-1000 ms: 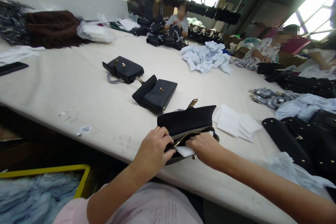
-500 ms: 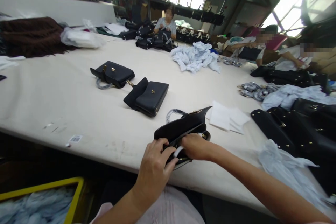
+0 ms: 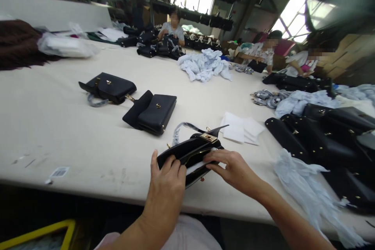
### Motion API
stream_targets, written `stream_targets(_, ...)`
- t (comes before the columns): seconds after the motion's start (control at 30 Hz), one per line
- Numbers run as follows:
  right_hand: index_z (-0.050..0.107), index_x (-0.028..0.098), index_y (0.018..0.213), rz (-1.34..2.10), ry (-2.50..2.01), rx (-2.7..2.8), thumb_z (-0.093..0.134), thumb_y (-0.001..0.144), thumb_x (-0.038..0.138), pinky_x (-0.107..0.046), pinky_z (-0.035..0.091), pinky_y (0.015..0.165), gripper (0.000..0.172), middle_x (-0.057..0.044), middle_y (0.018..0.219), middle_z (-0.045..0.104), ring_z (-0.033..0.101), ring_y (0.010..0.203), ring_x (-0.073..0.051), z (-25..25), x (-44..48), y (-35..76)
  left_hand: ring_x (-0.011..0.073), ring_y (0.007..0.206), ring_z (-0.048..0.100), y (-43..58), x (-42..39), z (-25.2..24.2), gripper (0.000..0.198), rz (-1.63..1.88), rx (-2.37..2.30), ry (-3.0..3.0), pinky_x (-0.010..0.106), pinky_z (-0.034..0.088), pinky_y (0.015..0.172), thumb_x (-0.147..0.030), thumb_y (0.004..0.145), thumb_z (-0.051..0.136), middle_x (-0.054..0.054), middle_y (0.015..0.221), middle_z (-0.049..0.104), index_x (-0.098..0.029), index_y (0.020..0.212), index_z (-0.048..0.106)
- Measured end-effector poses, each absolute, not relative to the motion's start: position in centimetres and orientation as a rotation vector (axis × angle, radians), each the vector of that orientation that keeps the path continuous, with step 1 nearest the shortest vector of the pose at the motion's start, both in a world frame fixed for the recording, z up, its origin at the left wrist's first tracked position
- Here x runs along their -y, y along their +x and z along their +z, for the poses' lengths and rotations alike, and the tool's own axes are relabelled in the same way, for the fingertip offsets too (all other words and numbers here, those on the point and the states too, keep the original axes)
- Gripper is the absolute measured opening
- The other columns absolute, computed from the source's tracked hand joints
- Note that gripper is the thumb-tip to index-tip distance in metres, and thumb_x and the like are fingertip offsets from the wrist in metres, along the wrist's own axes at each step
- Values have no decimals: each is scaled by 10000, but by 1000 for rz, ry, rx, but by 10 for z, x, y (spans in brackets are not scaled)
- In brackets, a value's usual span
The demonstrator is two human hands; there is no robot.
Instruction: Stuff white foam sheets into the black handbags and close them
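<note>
A black handbag (image 3: 191, 151) stands at the table's near edge, its flap with a gold clasp tilted back and its mouth open. My left hand (image 3: 167, 179) grips the bag's left end, fingers curled over the rim into the mouth. My right hand (image 3: 234, 170) closes on the right end, fingers inside and thumb at the front wall. Between the hands a strip of white padding (image 3: 195, 168) shows inside the bag; its lower part is hidden. A plastic-wrapped handle (image 3: 177, 133) sticks out behind the flap.
Two more black handbags (image 3: 158, 113) lie beyond, flaps open. White sheets (image 3: 241, 128) lie to the right, near stacked black bags (image 3: 319, 136) and crumpled pale wrapping (image 3: 304, 187). A yellow-rimmed bin (image 3: 68, 228) stands below left. Several people work across the table (image 3: 96, 136).
My right hand has moved from deep in the bag to its right rim, fingers now straighter. My left fingers have shifted into the mouth. The flap's gold clasp now faces up; the view has turned right.
</note>
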State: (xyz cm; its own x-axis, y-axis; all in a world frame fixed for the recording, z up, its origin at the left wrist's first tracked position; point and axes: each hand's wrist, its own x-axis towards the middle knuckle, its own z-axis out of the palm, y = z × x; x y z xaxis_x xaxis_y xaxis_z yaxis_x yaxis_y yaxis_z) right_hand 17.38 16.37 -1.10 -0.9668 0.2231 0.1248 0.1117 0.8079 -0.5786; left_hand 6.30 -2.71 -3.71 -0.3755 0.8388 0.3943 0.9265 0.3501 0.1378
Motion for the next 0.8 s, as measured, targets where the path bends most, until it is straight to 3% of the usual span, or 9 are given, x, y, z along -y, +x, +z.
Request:
stream_targets(0.07, 724, 238, 944, 890, -223, 2728, 600, 896, 220, -298, 503, 864, 133, -29, 949, 738, 662, 912, -170, -17, -165, 175, 308, 1083, 561, 66, 36, -33, 278, -455, 2224, -1648, 695, 209, 1079, -38, 848, 438, 112, 980, 665, -137, 987, 657)
stream_targets(0.13, 713, 231, 921, 857, -202, 2645, 572, 907, 204, -307, 499, 846, 144, -37, 925, 731, 648, 902, -174, -27, -162, 174, 312, 1071, 574, 69, 44, -25, 262, -462, 2078, -1708, 657, 303, 1037, -103, 869, 475, 122, 1048, 662, -153, 1064, 643)
stream_targets(0.23, 643, 196, 707, 696, -210, 2516, 509, 905, 185, -307, 480, 727, 240, -51, 738, 674, 602, 754, -178, -43, -154, 171, 251, 868, 629, 74, 46, -10, 210, -519, 1897, -1757, 467, 484, 840, -169, 872, 562, 93, 951, 680, -171, 1065, 644)
stream_targets(0.33, 460, 202, 528, 573, -233, 2396, 487, 879, 207, -295, 416, 588, 352, -19, 545, 521, 482, 574, -158, -55, -145, 171, 211, 729, 626, 81, 24, -3, 222, -562, 1870, -1809, 348, 521, 654, -99, 870, 507, 102, 903, 677, -137, 1047, 634)
stream_targets(0.4, 456, 205, 546, 652, -254, 2365, 484, 891, 225, -294, 418, 593, 347, -12, 558, 509, 481, 588, -159, -56, -143, 172, 197, 657, 609, 82, 3, -6, 255, -580, 1987, -1812, 323, 530, 584, -27, 855, 415, 108, 869, 664, -130, 948, 630)
stream_targets(0.5, 576, 202, 675, 890, -268, 2365, 480, 918, 201, -301, 465, 704, 261, -35, 697, 606, 564, 730, -171, -53, -147, 176, 244, 856, 635, 76, -23, -17, 226, -669, 2076, -1773, 383, 578, 720, -17, 855, 400, 151, 1025, 637, -132, 862, 595)
stream_targets(0.6, 622, 201, 702, 966, -281, 2371, 487, 902, 140, -298, 471, 710, 249, -36, 733, 645, 579, 736, -167, -51, -152, 179, 307, 1184, 514, 62, -28, -27, 122, -814, 2079, -1799, 486, 509, 963, -90, 876, 484, 186, 1259, 522, -129, 939, 580)
stream_targets(0.7, 651, 205, 701, 968, -306, 2345, 508, 868, 102, -311, 481, 741, 243, -17, 699, 658, 585, 702, -161, -54, -154, 179, 323, 1236, 469, 47, -20, -35, 301, -806, 2068, -1928, 501, 501, 981, -154, 864, 543, 190, 1312, 476, -126, 1164, 536)
stream_targets(0.8, 674, 213, 707, 933, -393, 2289, 542, 835, 99, -333, 501, 787, 216, -11, 691, 667, 602, 707, -168, -57, -154, 173, 317, 1236, 482, 33, -14, -35, 461, -681, 1982, -2013, 469, 513, 963, -69, 853, 467, 168, 1336, 491, -153, 1307, 464)
